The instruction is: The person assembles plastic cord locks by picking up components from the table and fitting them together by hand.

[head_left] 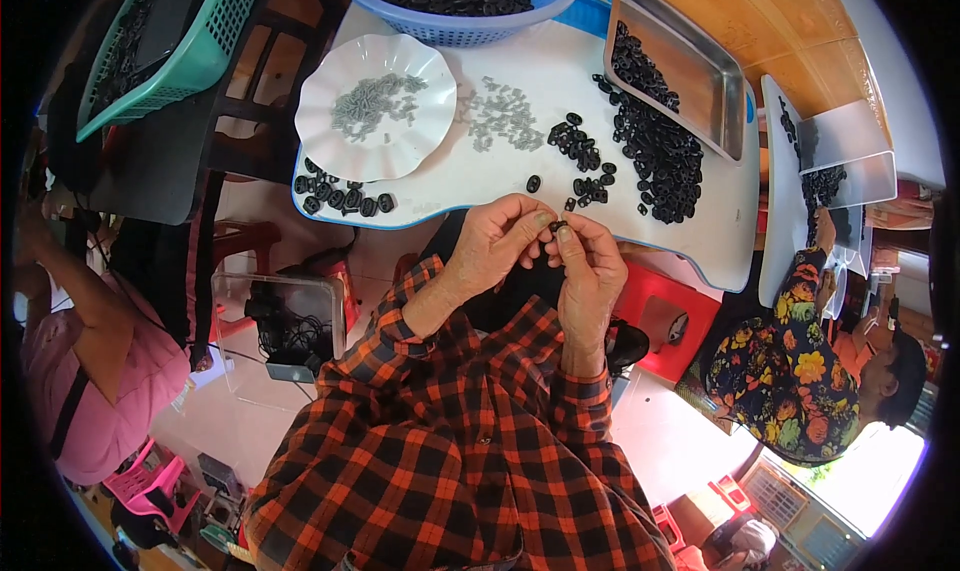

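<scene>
I read both grips as closed: the left grip [500, 243] and the right grip [590, 276] meet with thumb and fingertips pinched on one small black part [558, 227]. The part lies between the two thumbs; the fingertips cover most of its outline, so I cannot tell its full shape.

Materials, from the grip outward. Just ahead is a small scatter of glossy black pieces [575, 149], rounded and mostly oval; one single oval piece [533, 184] lies nearer, just ahead of the left grip. Ahead and right, a dense heap of black pieces [668, 166] runs up to a smooth rectangular metal tray [712, 86]. Ahead and left are loose small grey pieces [500, 116], then a white plate [312, 106] with a scalloped rim, bearing more of the same. Farthest ahead stands a perforated blue plastic basket [455, 37].

Edges and clearance. Both grips work at the near edge of the white surface [470, 181], which has a blue border. Left of the grip I have a bare strip — it reaches to the black oval cluster [345, 196] below the plate. Right of the grip, clearance before the heap is narrow.
</scene>
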Available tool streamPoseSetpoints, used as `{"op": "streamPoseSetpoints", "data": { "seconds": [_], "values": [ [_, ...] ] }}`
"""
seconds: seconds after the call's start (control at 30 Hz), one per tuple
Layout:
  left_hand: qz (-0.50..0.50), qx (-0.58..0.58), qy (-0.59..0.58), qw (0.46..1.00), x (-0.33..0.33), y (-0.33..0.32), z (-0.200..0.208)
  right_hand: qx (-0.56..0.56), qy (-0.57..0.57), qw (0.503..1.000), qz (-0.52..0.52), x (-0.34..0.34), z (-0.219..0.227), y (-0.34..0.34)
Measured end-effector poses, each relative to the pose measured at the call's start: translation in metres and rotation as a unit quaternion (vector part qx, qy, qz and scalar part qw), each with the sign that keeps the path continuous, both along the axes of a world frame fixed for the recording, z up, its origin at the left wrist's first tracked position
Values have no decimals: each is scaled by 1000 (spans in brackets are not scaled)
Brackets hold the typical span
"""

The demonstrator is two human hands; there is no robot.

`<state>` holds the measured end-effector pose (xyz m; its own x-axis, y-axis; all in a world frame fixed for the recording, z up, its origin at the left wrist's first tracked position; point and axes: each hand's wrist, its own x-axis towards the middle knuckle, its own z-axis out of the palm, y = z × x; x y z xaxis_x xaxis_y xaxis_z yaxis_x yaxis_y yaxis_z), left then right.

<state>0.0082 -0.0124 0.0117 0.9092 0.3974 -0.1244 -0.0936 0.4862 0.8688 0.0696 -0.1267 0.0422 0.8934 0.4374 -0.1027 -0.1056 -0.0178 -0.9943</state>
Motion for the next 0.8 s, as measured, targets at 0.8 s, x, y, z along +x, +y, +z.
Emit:
{"op": "streamPoseSetpoints", "data": {
  "seconds": [0.8],
  "values": [
    [-20, -109, 25, 994, -3, 5, -4, -172, -356, 917, 52, -3, 10, 5]
  ]
}}
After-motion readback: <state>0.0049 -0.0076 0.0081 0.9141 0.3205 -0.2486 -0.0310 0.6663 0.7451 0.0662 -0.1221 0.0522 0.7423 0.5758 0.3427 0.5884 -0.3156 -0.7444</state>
